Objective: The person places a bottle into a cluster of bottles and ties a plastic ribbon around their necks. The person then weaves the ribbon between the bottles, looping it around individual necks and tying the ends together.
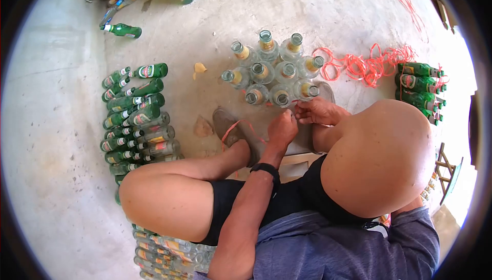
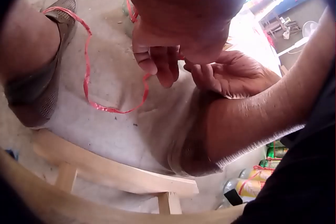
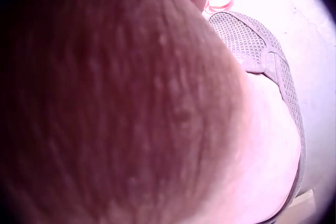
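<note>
As we sit bent forward over our knees, our left hand [image 1: 283, 127], with a black band [image 1: 266, 168] at its wrist, grips a thin pinkish-red plastic strip [image 2: 86, 77] in its curled fingers. Our right hand [image 1: 320, 111] is right beside it, thumb and fingertips drawn together in a pinch on the same strip. From our left fingers the strip hangs in a loose curve over the floor and runs up across one of our brown perforated shoes [image 1: 225, 126].

Just beyond our hands, ten clear glass bottles [image 1: 259, 73] stand upright in a tight cluster on the grey concrete floor [image 1: 179, 28]. Pinkish-red strip also shows against clear glass close to our left hand in the left wrist view. Our right wrist view is mostly filled by skin, so we cannot tell the grip from it.

To the right of the cluster we see a loose tangle of pinkish-red strip [image 1: 366, 68], and past it a bundle of green glass bottles [image 1: 420, 83]. On our left, rows of green and clear bottles [image 1: 137, 106] lie on their sides. Below our hands in the left wrist view is a pale wooden frame [image 2: 113, 165].
</note>
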### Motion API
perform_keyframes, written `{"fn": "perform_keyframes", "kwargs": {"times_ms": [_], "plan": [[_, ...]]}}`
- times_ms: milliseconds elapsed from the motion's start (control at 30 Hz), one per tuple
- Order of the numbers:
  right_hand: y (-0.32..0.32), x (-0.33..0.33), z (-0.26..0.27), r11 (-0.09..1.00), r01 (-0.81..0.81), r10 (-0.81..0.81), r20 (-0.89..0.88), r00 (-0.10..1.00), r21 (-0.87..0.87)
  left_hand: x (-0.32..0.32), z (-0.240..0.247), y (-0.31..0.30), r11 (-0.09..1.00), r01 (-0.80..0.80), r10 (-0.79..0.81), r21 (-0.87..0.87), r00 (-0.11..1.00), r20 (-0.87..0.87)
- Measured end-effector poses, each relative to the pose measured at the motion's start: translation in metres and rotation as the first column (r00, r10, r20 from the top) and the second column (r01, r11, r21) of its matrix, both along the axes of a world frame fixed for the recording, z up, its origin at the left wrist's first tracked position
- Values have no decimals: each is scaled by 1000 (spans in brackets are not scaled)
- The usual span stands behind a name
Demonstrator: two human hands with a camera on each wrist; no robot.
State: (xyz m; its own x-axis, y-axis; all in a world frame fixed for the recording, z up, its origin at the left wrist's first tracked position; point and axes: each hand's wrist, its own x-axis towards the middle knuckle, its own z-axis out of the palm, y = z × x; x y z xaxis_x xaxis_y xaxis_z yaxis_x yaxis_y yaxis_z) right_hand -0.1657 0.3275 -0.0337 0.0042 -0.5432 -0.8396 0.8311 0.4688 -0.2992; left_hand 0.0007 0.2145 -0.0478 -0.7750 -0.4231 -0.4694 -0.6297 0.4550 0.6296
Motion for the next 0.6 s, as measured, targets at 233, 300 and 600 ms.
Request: {"fn": "perform_keyframes", "kwargs": {"times_ms": [233,300,600], "plan": [[17,-6,-22,985,-151,146,-72,987,-77,-10,24,10,935,85,-68,344,996,-62],[21,-8,-16,978,-197,190,-100,977,-66,-8,29,11,899,120,-83,421,991,-105],[26,-19,19,962,-239,209,-208,956,-131,-4,35,9,991,63,-46,114,988,-149]]}}
